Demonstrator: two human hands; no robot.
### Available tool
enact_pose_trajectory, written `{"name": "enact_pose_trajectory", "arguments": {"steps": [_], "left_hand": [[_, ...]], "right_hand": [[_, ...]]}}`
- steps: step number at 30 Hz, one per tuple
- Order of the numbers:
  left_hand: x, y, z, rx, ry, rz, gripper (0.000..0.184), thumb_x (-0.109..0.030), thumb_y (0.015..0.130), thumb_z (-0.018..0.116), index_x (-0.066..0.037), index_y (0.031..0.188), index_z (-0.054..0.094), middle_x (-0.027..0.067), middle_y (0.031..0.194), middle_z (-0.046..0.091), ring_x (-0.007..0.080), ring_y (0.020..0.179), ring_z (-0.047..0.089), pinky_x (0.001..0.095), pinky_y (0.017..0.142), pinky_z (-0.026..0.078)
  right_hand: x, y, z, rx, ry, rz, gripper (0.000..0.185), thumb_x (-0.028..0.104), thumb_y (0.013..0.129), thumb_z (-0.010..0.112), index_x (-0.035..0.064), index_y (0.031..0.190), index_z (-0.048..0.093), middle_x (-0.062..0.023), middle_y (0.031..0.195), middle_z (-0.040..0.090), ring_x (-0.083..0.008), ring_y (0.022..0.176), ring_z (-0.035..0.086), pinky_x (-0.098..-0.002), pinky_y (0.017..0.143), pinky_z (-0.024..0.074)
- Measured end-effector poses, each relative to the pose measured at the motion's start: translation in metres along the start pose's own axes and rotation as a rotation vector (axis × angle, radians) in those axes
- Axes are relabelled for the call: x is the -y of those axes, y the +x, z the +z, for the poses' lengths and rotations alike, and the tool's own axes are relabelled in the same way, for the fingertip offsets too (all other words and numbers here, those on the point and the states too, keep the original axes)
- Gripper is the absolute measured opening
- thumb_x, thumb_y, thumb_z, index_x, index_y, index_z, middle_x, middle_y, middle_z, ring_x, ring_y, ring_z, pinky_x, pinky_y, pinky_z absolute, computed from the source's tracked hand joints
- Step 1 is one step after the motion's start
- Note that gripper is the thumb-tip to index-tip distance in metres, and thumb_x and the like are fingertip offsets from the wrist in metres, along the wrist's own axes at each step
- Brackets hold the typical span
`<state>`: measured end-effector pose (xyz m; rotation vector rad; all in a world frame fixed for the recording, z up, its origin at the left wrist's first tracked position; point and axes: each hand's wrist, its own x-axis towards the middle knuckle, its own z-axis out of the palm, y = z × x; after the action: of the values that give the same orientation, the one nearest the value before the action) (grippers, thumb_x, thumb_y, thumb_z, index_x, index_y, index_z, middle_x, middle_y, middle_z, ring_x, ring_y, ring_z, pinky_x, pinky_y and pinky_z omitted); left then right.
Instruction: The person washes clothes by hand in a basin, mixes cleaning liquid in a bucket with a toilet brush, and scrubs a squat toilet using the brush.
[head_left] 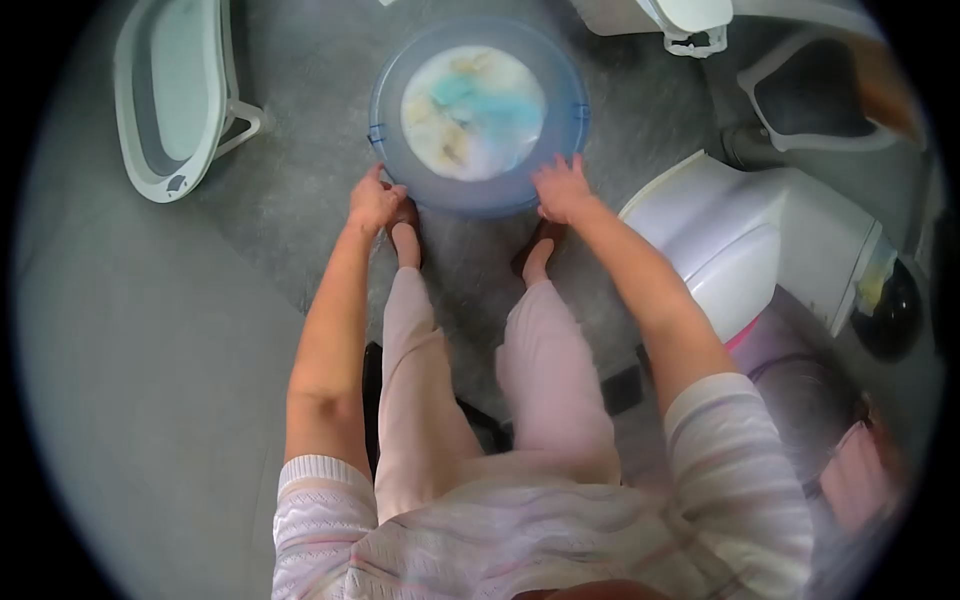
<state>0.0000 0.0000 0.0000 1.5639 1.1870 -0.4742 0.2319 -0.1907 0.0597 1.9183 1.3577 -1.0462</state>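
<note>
A round, translucent blue basin (pixel 480 199) sits on the floor in front of my feet. Inside it, cloudy whitish liquid surrounds a soaked, blurry heap (pixel 478 110) with teal and beige patches, apparently cloth. My left hand (pixel 375 202) grips the near-left edge of the basin, thumb toward me. On the near-right side, my right hand (pixel 563 190) is hooked over the rim, its fingers reaching to the inner wall. The undersides of both hands are hidden. Small dark-blue clips show on the basin's left and right sides.
A white and grey folding tub (pixel 170 100) stands at the upper left. To the right are a large white plastic piece (pixel 730 230), a black rounded object (pixel 888 312) and a grey-framed item (pixel 815 90). White plastic furniture (pixel 690 15) is at the top right. The floor (pixel 150 370) is grey.
</note>
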Motion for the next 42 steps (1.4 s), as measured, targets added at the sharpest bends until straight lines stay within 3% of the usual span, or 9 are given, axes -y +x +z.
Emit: {"name": "enact_pose_trajectory", "arguments": {"steps": [8, 21, 25, 28, 31, 36, 39, 40, 42], "left_hand": [[-0.009, 0.05, 0.025, -0.359, 0.083, -0.066, 0.066, -0.005, 0.068, 0.049, 0.003, 0.127, 0.02, 0.0275, 0.094, 0.056, 0.0403, 0.092, 0.053, 0.0404, 0.081, 0.041], [-0.004, 0.063, 0.005, -0.147, 0.253, 0.157, 0.061, -0.006, 0.072, 0.043, -0.002, 0.129, 0.024, 0.0236, 0.081, 0.058, 0.0377, 0.082, 0.056, 0.0427, 0.071, 0.044], [-0.026, 0.054, 0.016, -0.167, 0.26, 0.218, 0.064, -0.004, 0.069, 0.047, -0.006, 0.129, 0.027, 0.0251, 0.107, 0.05, 0.0387, 0.092, 0.052, 0.0436, 0.075, 0.044], [-0.034, 0.043, 0.03, -0.474, 0.291, 0.754, 0.067, -0.002, 0.066, 0.051, -0.011, 0.129, 0.03, 0.0235, 0.124, 0.036, 0.0396, 0.109, 0.04, 0.0435, 0.084, 0.04], [-0.039, 0.056, 0.063, -0.115, 0.41, 0.751, 0.074, -0.007, 0.062, 0.06, -0.016, 0.129, 0.03, 0.0206, 0.129, 0.031, 0.0384, 0.119, 0.028, 0.0468, 0.09, 0.035], [-0.051, 0.148, 0.134, 0.081, 1.011, 0.385, 0.086, -0.022, 0.059, 0.069, -0.018, 0.131, 0.024, 0.0164, 0.131, 0.031, 0.0362, 0.121, 0.027, 0.0539, 0.089, 0.033], [-0.058, 0.181, 0.149, 0.493, 1.128, 0.179, 0.074, -0.026, 0.067, 0.064, -0.016, 0.13, 0.027, 0.0101, 0.129, 0.036, 0.0285, 0.118, 0.035, 0.0445, 0.091, 0.036], [-0.061, 0.195, 0.159, 0.553, 1.208, 0.188, 0.067, -0.025, 0.069, 0.063, -0.015, 0.128, 0.033, 0.009, 0.128, 0.039, 0.0265, 0.116, 0.039, 0.0415, 0.091, 0.037], [-0.057, 0.234, 0.181, 0.375, 1.107, 0.274, 0.051, -0.024, 0.072, 0.059, -0.013, 0.12, 0.045, 0.0078, 0.122, 0.045, 0.024, 0.11, 0.045, 0.0363, 0.089, 0.039]], "right_hand": [[-0.009, 0.049, 0.062, -0.264, -0.107, -0.076, 0.029, 0.008, 0.08, 0.038, -0.0002, 0.103, 0.053, -0.0155, 0.117, 0.046, -0.0295, 0.119, 0.033, -0.0403, 0.104, 0.0154], [0.074, 0.012, 0.096, -0.037, 0.266, 0.028, 0.06, 0.029, 0.07, 0.061, 0.004, 0.12, 0.041, -0.0152, 0.127, 0.038, -0.0295, 0.122, 0.029, -0.0444, 0.102, 0.0166], [0.051, 0.015, 0.111, -0.147, 0.67, 0.086, 0.071, 0.035, 0.065, 0.067, 0.0131, 0.126, 0.038, -0.0146, 0.132, 0.032, -0.0313, 0.124, 0.025, -0.0488, 0.098, 0.0216], [0.032, 0.044, 0.096, -0.304, 0.606, 0.183, 0.081, 0.039, 0.06, 0.071, 0.0212, 0.129, 0.033, -0.0137, 0.137, 0.023, -0.035, 0.125, 0.021, -0.0533, 0.096, 0.0239], [0.034, 0.099, 0.066, -0.231, 0.444, 0.246, 0.087, 0.04, 0.058, 0.072, 0.027, 0.131, 0.026, -0.0123, 0.14, 0.014, -0.0358, 0.127, 0.015, -0.0614, 0.093, 0.0214], [0.019, 0.174, 0.092, -0.178, 0.396, 0.277, 0.082, 0.033, 0.06, 0.071, 0.0235, 0.131, 0.029, -0.01, 0.14, 0.014, -0.0325, 0.128, 0.014, -0.0666, 0.09, 0.0197], [0.003, 0.223, 0.165, -0.153, 0.141, 0.274, 0.065, 0.023, 0.065, 0.067, 0.015, 0.124, 0.04, -0.0113, 0.135, 0.028, -0.0301, 0.125, 0.023, -0.0676, 0.087, 0.0217], [-0.01, 0.23, 0.163, 0.049, 0.042, 0.166, 0.05, 0.016, 0.067, 0.062, 0.0068, 0.115, 0.049, -0.015, 0.119, 0.048, -0.0298, 0.112, 0.043, -0.0578, 0.085, 0.0333], [-0.032, 0.246, 0.155, 0.02, 0.265, 0.277, 0.05, 0.016, 0.067, 0.062, 0.0061, 0.114, 0.05, -0.0157, 0.115, 0.051, -0.0305, 0.108, 0.045, -0.0547, 0.084, 0.0352]]}}
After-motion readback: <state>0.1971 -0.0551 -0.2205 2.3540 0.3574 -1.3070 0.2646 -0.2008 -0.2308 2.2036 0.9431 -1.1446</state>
